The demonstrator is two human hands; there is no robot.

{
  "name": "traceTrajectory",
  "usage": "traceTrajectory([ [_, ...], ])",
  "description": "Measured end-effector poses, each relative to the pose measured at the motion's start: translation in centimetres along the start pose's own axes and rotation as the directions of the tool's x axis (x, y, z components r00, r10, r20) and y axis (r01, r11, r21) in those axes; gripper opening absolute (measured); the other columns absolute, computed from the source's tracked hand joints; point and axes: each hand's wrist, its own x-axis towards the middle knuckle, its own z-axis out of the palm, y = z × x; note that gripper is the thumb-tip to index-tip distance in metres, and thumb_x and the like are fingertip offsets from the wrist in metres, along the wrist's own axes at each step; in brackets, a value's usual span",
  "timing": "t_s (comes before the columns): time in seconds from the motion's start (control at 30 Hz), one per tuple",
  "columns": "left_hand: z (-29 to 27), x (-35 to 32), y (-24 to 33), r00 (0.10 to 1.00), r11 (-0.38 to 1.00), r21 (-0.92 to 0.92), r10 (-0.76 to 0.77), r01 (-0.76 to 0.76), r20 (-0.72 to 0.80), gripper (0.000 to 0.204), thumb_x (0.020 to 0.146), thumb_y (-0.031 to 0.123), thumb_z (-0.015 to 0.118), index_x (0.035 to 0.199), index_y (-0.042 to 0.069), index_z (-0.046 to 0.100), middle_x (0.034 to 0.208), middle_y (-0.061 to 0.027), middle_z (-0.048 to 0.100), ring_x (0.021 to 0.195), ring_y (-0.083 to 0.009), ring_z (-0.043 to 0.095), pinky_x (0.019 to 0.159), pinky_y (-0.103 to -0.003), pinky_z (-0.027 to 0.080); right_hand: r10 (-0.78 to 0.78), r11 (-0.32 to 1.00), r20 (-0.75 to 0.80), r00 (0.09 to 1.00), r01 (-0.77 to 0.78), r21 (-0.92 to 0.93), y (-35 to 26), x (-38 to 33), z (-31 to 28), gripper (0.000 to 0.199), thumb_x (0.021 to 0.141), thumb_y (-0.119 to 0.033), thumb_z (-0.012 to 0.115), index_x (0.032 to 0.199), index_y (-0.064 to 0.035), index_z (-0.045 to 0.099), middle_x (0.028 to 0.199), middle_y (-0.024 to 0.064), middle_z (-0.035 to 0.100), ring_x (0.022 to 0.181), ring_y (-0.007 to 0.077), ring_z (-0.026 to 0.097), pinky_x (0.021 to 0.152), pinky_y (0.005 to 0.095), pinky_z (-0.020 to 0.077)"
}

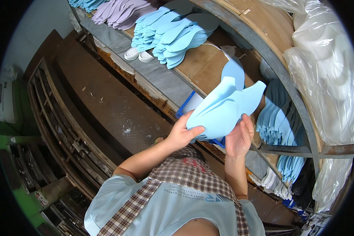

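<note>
In front of my chest I hold a fanned bunch of light-blue insoles (218, 112), thin and sole-shaped, with their far ends spread apart. My left hand (183, 131) is closed around the near left end, its thumb lying on top. At the right edge of the bunch, my right hand (240, 137) has its fingers bent and closed on the insoles; exactly how many it grips is hidden. Beyond my hands, stacks of light-blue insoles (173, 33) lie on the shelf, with lavender insoles (122, 13) to their left.
Beneath the held insoles shows part of a blue-rimmed container (187, 103). Two small white sole-shaped pieces (139, 55) sit by the stacks. A curved-looking metal frame (299, 90) crosses the right, beside more blue insoles (277, 122) and clear plastic bags (322, 70). A metal rack (72, 129) stands left.
</note>
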Motion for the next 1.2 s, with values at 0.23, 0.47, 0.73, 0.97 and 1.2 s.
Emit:
traceTrajectory([
  [0.23, 0.0, -0.4, -0.7, 0.999, 0.999, 0.028, 0.037, -0.037, 0.022, 0.045, 0.089, 0.015, 0.056, 0.127, -0.004, 0.04, 0.116, -0.0087, 0.053, 0.105, -0.0145, 0.05, 0.09, -0.029, 0.039, -0.231, 0.921, -0.125, 0.965, 0.175, -0.347, 0.2, 0.4, 0.3, 0.018, 0.086, 0.002, 0.049, 0.099, 0.0032, 0.062, 0.111, 0.0079, 0.052, 0.101, 0.0182, 0.053, 0.09, 0.0305, 0.0425],
  [0.47, 1.4, -1.9, -1.3, 0.993, 0.991, -0.118, -0.073, 0.062, -0.092, 0.045, 0.091, 0.014, 0.052, 0.13, -0.002, 0.037, 0.119, -0.008, 0.051, 0.108, -0.0134, 0.048, 0.092, -0.029, 0.038, -0.571, 0.449, -0.019, 0.821, 0.292, -0.845, 2.2, 0.2, 0.1, 0.016, 0.086, 0.002, 0.049, 0.095, 0.0023, 0.063, 0.107, 0.0083, 0.048, 0.097, 0.0152, 0.049, 0.085, 0.0248, 0.0384],
  [0.73, 2.7, -2.1, -2.9, 0.964, 0.954, -0.273, -0.178, 0.121, -0.195, 0.041, 0.092, 0.014, 0.049, 0.13, 0.001, 0.037, 0.116, -0.0066, 0.053, 0.104, -0.0113, 0.049, 0.089, -0.027, 0.04, -0.607, 0.457, -0.138, 0.783, 0.201, -0.866, 3.0, 0.9, -1.2, 0.018, 0.088, 0.0, 0.044, 0.095, 0.0019, 0.061, 0.105, 0.0097, 0.052, 0.096, 0.017, 0.05, 0.086, 0.0263, 0.0386],
  [0.97, 0.8, -1.9, -1.3, 0.925, 0.95, -0.31, -0.076, -0.046, -0.371, 0.037, 0.09, 0.011, 0.052, 0.125, 0.002, 0.041, 0.114, -0.0071, 0.054, 0.103, -0.0144, 0.052, 0.089, -0.031, 0.042, -0.465, 0.826, -0.48, 0.744, 0.168, -0.539, 1.0, 2.9, -3.3, 0.019, 0.087, 0.002, 0.044, 0.099, 0.0007, 0.059, 0.101, 0.0105, 0.059, 0.091, 0.0164, 0.055, 0.084, 0.0302, 0.0448],
  [1.2, -4.0, -2.6, 2.3, 0.816, 0.968, -0.204, 0.001, -0.146, -0.579, 0.047, 0.088, 0.017, 0.056, 0.129, 0.006, 0.035, 0.12, -0.0084, 0.05, 0.107, -0.0195, 0.051, 0.092, -0.038, 0.043, -0.341, 0.756, -0.371, 0.864, 0.018, -0.654, -2.6, 11.7, -8.2, 0.025, 0.085, -0.003, 0.046, 0.106, 0.002, 0.058, 0.102, 0.0111, 0.06, 0.089, 0.0173, 0.056, 0.083, 0.0327, 0.0444],
])
